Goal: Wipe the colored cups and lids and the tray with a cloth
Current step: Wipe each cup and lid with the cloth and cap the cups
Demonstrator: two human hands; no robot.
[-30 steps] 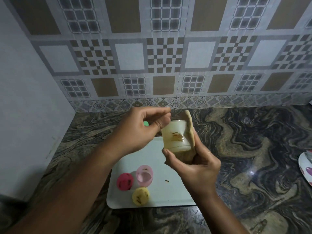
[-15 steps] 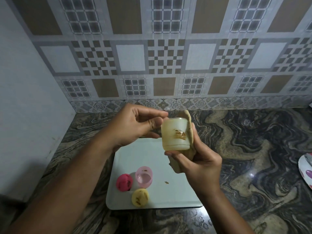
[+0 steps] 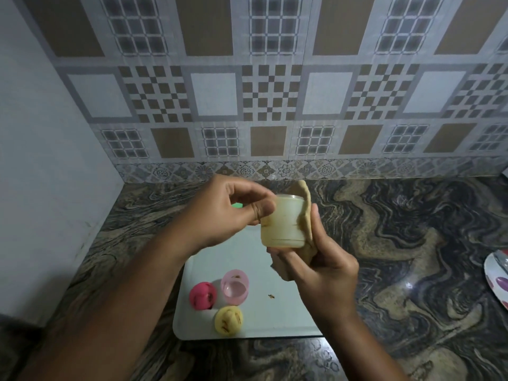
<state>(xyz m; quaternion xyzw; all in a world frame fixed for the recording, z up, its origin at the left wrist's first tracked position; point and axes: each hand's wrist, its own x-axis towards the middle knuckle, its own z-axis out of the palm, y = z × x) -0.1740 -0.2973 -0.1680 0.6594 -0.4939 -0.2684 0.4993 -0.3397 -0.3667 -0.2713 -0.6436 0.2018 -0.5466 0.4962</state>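
Head view | I see pale yellow cup [image 3: 283,224] upright above tray [image 3: 275,320] | left hand [image 3: 233,213] pinches its rim | right hand [image 3: 324,268] presses cloth [image 3: 305,210] on its right wall | axis vertical.

Just one view here, a wide-angle head cam looking forward and down over a dark marbled countertop [image 3: 412,243]. It faces straight at the patterned tile backsplash [image 3: 275,92], which fills the whole upper half, with a plain wall [image 3: 41,160] closing off the left side. Both forearms come in from the bottom edge, so the left hand [image 3: 228,213] and right hand [image 3: 324,268] sit close, around center frame. The pale tray [image 3: 264,323] lies below them. Straight lines bow toward the edges.
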